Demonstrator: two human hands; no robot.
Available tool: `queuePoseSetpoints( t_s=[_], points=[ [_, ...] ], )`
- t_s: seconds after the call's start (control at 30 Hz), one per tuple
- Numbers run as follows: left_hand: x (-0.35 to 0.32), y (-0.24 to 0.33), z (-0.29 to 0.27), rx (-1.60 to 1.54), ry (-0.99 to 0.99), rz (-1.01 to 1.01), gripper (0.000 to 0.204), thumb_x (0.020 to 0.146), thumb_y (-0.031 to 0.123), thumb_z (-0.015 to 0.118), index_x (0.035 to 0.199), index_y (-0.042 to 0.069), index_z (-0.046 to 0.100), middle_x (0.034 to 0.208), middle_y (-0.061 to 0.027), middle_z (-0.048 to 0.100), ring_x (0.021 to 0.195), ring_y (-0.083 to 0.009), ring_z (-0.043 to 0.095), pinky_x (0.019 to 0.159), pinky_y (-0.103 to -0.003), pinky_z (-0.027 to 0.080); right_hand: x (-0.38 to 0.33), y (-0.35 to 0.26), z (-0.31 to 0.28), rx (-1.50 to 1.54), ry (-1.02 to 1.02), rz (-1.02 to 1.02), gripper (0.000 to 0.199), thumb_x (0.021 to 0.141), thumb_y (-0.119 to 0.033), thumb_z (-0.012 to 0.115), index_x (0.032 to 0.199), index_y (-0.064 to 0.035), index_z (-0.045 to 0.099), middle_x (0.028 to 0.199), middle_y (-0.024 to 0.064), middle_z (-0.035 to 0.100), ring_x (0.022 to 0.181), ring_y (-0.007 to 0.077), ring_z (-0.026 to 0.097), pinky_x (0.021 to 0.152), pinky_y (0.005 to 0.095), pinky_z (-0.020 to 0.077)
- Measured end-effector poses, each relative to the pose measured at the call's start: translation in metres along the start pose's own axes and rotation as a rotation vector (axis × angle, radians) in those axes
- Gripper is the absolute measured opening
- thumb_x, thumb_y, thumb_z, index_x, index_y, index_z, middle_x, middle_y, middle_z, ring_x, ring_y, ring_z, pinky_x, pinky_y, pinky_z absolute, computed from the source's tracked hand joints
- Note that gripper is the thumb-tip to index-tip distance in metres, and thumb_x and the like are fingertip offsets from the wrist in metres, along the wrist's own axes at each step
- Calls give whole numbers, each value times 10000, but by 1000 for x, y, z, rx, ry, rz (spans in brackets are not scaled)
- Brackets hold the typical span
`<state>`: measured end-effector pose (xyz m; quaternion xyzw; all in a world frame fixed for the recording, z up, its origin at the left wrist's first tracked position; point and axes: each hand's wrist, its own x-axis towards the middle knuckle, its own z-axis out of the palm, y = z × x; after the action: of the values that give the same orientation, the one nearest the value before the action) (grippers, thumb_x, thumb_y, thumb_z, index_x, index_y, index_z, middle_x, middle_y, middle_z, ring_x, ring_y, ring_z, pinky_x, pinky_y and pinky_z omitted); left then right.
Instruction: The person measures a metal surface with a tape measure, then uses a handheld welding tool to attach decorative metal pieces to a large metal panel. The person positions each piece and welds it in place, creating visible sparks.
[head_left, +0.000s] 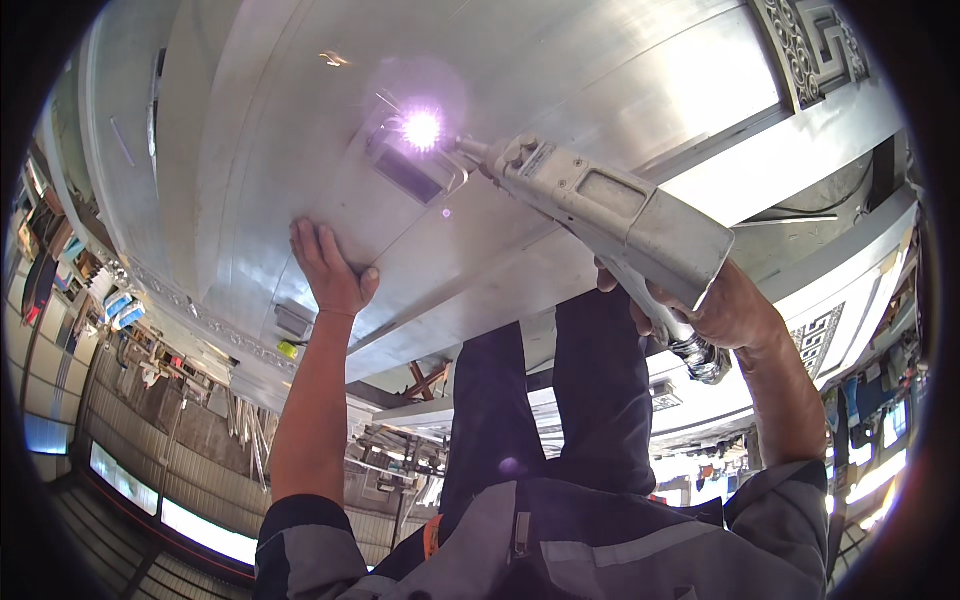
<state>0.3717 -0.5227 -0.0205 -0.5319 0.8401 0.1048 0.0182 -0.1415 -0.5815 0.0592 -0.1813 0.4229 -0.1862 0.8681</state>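
Two poses over one silvery panel

We rest our left hand palm down on it, fingers slightly spread and pointing forward, thumb out to the right — grasping nothing. That forearm runs nearly straight up from a dark-edged sleeve, just beside a small grey block. Our right elbow is bent, and our right hand is wrapped round the handle of a grey handheld tool. We hold it slanting forward and leftward over the panel, its nozzle at a violet-white glare beside a dark rectangular patch — whether the tip touches metal, we cannot tell for the brightness
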Motion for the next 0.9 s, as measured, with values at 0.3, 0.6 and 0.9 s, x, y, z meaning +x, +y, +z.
queuePoseSetpoints(
  t_s=[0.3,0.6,0.9],
  points=[
    [0,0,-1,0,-17,-11,948,977,683,385,1533,-81,291,1593,-318,225,1462,-588,230,1175,-722,231,-9,-8,1,-12,-9,89,888,813,-695,699,1320,20,554,932,95,680,734,151,691,616,283,567],
    [3,0,0,2,5,3,958,983,708,358,1541,-66,278,1576,-340,248,1453,-591,244,1175,-720,222,-21,8,-3,-26,6,106,931,821,-732,682,1345,18,516,876,78,681,777,157,698,670,297,567],
    [4,0,0,6,2,1,947,972,690,379,1524,-74,292,1557,-350,262,1442,-595,255,1172,-724,219,-29,16,-6,-43,16,119,916,864,-670,694,1406,35,476,933,87,681,833,162,702,712,316,576]
  ],
)
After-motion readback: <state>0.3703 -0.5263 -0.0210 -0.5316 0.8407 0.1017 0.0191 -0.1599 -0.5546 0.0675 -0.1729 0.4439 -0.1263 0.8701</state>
